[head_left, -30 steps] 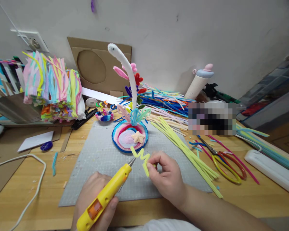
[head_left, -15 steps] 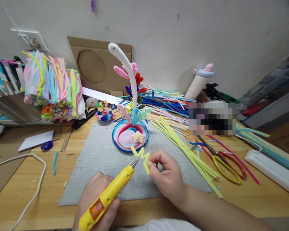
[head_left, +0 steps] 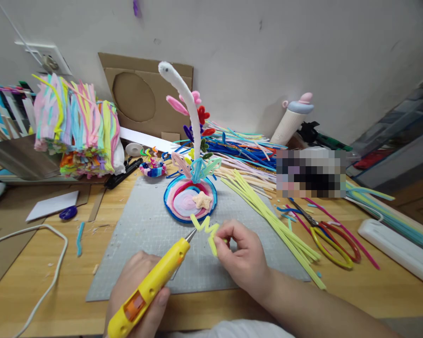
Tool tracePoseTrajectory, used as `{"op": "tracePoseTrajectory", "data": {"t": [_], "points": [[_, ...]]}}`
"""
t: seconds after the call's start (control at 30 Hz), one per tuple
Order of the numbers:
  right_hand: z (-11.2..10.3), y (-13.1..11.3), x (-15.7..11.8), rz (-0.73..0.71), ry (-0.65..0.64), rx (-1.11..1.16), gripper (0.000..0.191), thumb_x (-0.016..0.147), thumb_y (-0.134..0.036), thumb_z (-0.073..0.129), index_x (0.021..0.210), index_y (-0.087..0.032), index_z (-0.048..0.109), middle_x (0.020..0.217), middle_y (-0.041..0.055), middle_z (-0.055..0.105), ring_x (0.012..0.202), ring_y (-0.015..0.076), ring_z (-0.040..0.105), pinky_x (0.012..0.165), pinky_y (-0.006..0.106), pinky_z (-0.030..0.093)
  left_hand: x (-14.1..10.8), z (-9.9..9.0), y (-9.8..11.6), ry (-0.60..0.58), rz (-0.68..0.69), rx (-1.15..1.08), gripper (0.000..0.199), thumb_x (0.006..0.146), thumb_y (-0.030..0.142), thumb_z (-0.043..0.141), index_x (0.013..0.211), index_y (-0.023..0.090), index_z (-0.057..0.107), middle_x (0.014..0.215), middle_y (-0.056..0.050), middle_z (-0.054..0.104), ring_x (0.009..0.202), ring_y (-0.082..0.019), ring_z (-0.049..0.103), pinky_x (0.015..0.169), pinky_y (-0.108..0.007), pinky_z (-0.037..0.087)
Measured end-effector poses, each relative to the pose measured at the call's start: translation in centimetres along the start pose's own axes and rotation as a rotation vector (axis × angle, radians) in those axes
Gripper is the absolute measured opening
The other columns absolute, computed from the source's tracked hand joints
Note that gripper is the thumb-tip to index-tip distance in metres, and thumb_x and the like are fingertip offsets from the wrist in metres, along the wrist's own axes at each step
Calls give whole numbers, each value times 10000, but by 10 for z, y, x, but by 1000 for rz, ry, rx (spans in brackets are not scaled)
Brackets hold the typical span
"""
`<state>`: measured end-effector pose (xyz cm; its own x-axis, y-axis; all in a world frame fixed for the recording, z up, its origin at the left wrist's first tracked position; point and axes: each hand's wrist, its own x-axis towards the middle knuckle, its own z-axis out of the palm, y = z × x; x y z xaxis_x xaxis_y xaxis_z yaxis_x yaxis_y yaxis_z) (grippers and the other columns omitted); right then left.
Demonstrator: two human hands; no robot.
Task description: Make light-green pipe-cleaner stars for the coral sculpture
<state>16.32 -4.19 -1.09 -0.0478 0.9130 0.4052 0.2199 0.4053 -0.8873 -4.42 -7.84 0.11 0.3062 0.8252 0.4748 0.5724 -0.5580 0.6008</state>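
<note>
My left hand (head_left: 136, 286) is wrapped round a yellow hot glue gun (head_left: 151, 288), its metal nozzle pointing up and right. In a pinch, my right hand (head_left: 245, 258) holds a yellow pipe cleaner (head_left: 206, 226) bent into a zigzag. The nozzle tip lies at the zigzag's left part; whether they touch I cannot tell. Just beyond stands a round pipe-cleaner base (head_left: 172, 213) ringed in blue and pink, with a cream star (head_left: 202, 201) on it. From its back rise pastel loops and a tall white curved stem (head_left: 186, 96) with coloured petals around it.
A grey cutting mat (head_left: 127, 234) lies under the work. Yellow pipe cleaners (head_left: 271, 213), scissors (head_left: 324, 234) and a white power strip (head_left: 398, 251) are to the right. Pipe-cleaner bundles (head_left: 77, 122) and a white cord (head_left: 61, 258) are at left; cardboard (head_left: 172, 80) leans on the wall.
The glue gun and my left hand have shifted slightly left and down, the nozzle moving from the zigzag's middle toward its left part. My right hand has barely moved.
</note>
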Motion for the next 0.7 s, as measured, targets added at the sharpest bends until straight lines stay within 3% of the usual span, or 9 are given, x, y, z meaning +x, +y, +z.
{"op": "tracePoseTrajectory", "data": {"t": [0.3, 0.7], "points": [[1, -2, 0, -50, -47, -68, 132, 756, -106, 535, 673, -198, 491, 574, -41, 495, 513, 95, 464, 514, 224, 387, -1, 2, 0, -4, -20, -29, 97, 858, 207, 433, 810, 217, 517, 686, 15, 546, 640, -154, 503, 597, -269, 403], [0, 0, -1, -240, -117, -164, 133, 755, -107, 542, 677, -195, 481, 563, -43, 503, 521, 90, 441, 560, 242, 346, 2, -3, -1, 40, -95, 21, 122, 887, 237, 408, 806, 235, 500, 696, 25, 536, 656, -152, 498, 611, -265, 405]]}}
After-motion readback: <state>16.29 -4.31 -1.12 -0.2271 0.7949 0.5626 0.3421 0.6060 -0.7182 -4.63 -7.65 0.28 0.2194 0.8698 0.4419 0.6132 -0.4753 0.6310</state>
